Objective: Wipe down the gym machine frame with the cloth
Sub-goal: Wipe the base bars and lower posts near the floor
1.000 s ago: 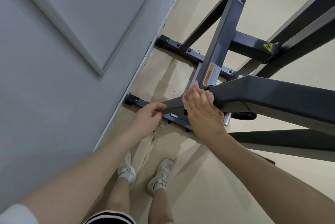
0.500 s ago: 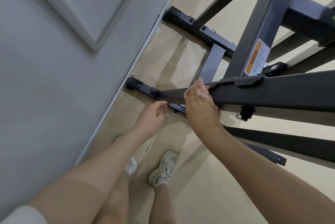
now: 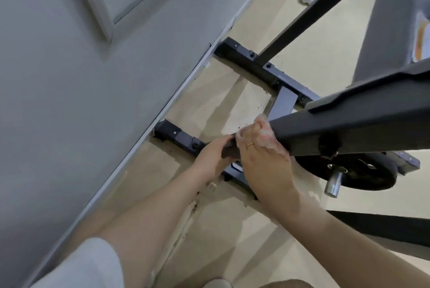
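A dark grey beam of the gym machine frame (image 3: 349,124) runs from the right edge down to its narrow end at the centre. My right hand (image 3: 263,162) wraps a pale pink cloth (image 3: 267,137) around the beam near that end. Only the cloth's edges show between and below my fingers. My left hand (image 3: 214,155) grips the beam's tip just left of my right hand. The frame's base bars (image 3: 251,59) lie on the floor against the wall.
A grey wall (image 3: 93,101) with a framed panel fills the left. A black weight plate (image 3: 363,171) on a steel peg hangs under the beam at right. Another dark bar (image 3: 384,227) crosses the lower right. Dirt specks dot the beige floor (image 3: 221,106).
My left hand has closed on the beam's tip. My right hand with the cloth stays wrapped on the beam's end. The view has shifted, and a weight plate shows under the beam.
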Demonstrator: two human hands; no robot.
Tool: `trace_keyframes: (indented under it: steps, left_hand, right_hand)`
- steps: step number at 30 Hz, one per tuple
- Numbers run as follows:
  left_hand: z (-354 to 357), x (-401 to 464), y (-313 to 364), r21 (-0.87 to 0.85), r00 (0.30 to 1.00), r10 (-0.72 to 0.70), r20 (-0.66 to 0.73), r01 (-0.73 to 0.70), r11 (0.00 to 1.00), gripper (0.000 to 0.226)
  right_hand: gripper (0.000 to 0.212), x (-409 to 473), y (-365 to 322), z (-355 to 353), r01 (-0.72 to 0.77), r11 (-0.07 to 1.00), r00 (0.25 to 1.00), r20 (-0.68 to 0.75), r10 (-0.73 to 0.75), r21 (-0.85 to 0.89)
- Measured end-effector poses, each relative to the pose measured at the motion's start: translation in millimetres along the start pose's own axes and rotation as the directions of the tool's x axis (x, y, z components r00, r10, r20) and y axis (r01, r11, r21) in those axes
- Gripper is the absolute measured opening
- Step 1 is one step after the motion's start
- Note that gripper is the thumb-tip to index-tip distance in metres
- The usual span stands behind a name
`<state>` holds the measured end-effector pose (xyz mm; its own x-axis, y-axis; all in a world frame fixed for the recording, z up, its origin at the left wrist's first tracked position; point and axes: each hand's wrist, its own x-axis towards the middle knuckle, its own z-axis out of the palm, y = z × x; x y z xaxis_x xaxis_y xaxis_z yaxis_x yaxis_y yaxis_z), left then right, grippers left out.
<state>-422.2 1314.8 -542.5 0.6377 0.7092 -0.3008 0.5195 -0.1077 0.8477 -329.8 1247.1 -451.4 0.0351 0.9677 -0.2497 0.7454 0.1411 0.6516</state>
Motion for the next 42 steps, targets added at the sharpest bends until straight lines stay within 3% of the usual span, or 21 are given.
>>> trace_keyframes:
  steps: [3,5,7,9,11,12,14,15,17,19,22,26,30,35,38,40,42]
  left_hand:
    - [24,10,-28,-0.07,0.997,-0.02,-0.071,0.015,0.997,0.016]
    - [37,13,-51,-0.199,0.989,-0.027,-0.147,-0.003,0.98,0.032]
    - [45,15,-72,-0.263,0.974,-0.062,-0.217,0.003,0.965,0.044]
    - [48,15,-84,-0.371,0.981,-0.089,-0.175,0.018,0.929,0.05]
    - [45,11,-87,-0.369,0.992,-0.075,-0.103,0.032,0.929,0.057]
    - [42,9,-88,-0.355,0.996,-0.06,-0.073,0.031,0.934,0.06]
    - [37,3,-93,-0.264,0.995,-0.081,-0.065,0.062,0.962,0.07]
    - [34,1,-99,-0.227,0.99,-0.12,-0.078,0.1,0.969,0.073]
    - [29,3,-117,-0.222,0.965,-0.208,-0.16,0.17,0.96,0.073]
    - [25,5,-137,-0.249,0.932,-0.277,-0.234,0.218,0.944,0.066]
    - [30,-3,-167,-0.244,0.907,-0.312,-0.282,0.247,0.938,0.057]
    - [37,-23,-195,-0.215,0.893,-0.326,-0.311,0.268,0.939,0.051]
    - [47,-27,-205,-0.227,0.898,-0.33,-0.292,0.27,0.936,0.05]
    - [27,-25,-192,-0.207,0.901,-0.314,-0.301,0.259,0.943,0.047]
    - [9,-10,-162,-0.284,0.893,-0.293,-0.34,0.199,0.938,0.043]
    - [3,-2,-140,-0.349,0.896,-0.263,-0.358,0.133,0.928,0.039]
    - [0,1,-121,-0.347,0.915,-0.209,-0.345,0.083,0.934,0.037]
  right_hand:
    - [0.066,22,-28,33,0.035,0.991,0.999,0.002,-0.035,-0.128]
    - [0.054,36,-55,67,0.165,0.974,0.984,-0.045,-0.174,-0.155]
    - [0.049,47,-74,92,0.209,0.972,0.973,-0.074,-0.217,-0.111]
    - [0.049,50,-83,105,0.207,0.978,0.977,-0.056,-0.207,0.004]
    - [0.055,39,-80,101,0.252,0.933,0.966,-0.012,-0.257,0.256]
    - [0.056,33,-75,99,0.225,0.941,0.974,-0.072,-0.214,0.253]
    - [0.064,26,-61,101,0.155,0.988,0.967,-0.2,-0.155,-0.017]
    - [0.075,24,-55,98,0.104,0.985,0.972,-0.197,-0.13,-0.14]
    - [0.075,31,-59,106,-0.026,0.971,0.965,-0.261,-0.038,-0.237]
    - [0.065,48,-83,113,-0.05,0.963,0.977,-0.215,-0.009,-0.267]
    - [0.055,68,-140,141,0.064,0.924,0.974,-0.179,-0.14,-0.378]
    - [0.046,92,-180,173,0.158,0.905,0.944,-0.208,-0.256,-0.396]
    - [0.046,117,-202,196,0.343,0.78,0.884,-0.101,-0.457,-0.524]
    - [0.043,101,-179,167,0.385,0.863,0.885,-0.135,-0.446,-0.328]
    - [0.046,69,-131,136,0.161,0.987,0.94,-0.302,-0.158,-0.013]
    - [0.049,49,-102,121,0.132,0.97,0.928,-0.369,-0.049,0.202]
    - [0.061,36,-76,114,0.08,0.98,0.876,-0.482,0.019,0.185]
